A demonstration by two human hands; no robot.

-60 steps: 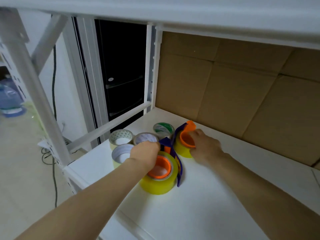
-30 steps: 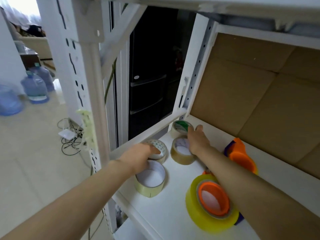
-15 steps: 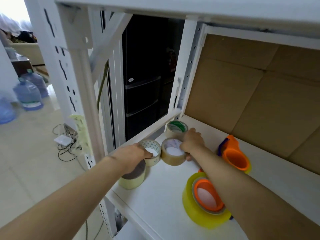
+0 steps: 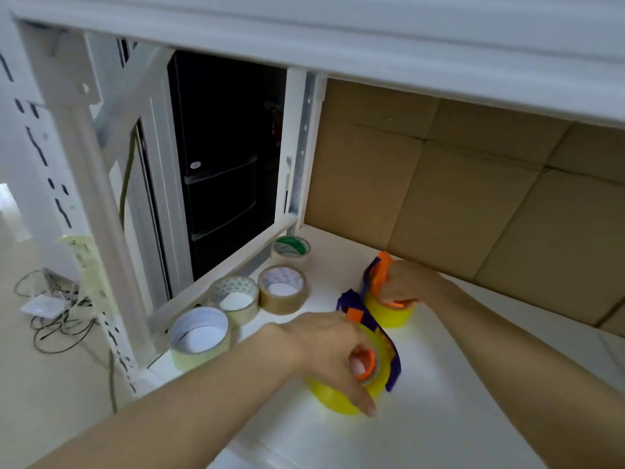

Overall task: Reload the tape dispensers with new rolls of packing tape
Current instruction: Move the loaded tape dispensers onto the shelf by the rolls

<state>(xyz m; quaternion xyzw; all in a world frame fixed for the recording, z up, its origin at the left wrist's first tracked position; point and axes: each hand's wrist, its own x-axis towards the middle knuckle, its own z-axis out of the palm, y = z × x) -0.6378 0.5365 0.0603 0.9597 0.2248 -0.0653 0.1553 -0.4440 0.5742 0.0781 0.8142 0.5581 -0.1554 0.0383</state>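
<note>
Two orange-and-purple tape dispensers lie on the white shelf [image 4: 439, 418], each with a yellow roll on it. My left hand [image 4: 324, 353] grips the near dispenser [image 4: 378, 370] from above, fingers wrapped over its yellow roll. My right hand [image 4: 402, 286] is closed on the far dispenser [image 4: 389, 309] beside the cardboard. Several loose rolls sit at the shelf's left side: a clear one [image 4: 199, 336], a patterned one [image 4: 235, 297], a brown one [image 4: 282, 289] and a green-cored one [image 4: 291, 248].
A cardboard sheet [image 4: 456, 198] backs the shelf. Another white shelf board [image 4: 372, 45] hangs low overhead. White rack posts [image 4: 98, 204] and a rail [image 4: 220, 275] border the left side. Cables and a power strip [image 4: 47, 306] lie on the floor beyond.
Both hands have left the loose rolls at the left and moved right onto the two dispensers. The view has swung back toward the shelf.
</note>
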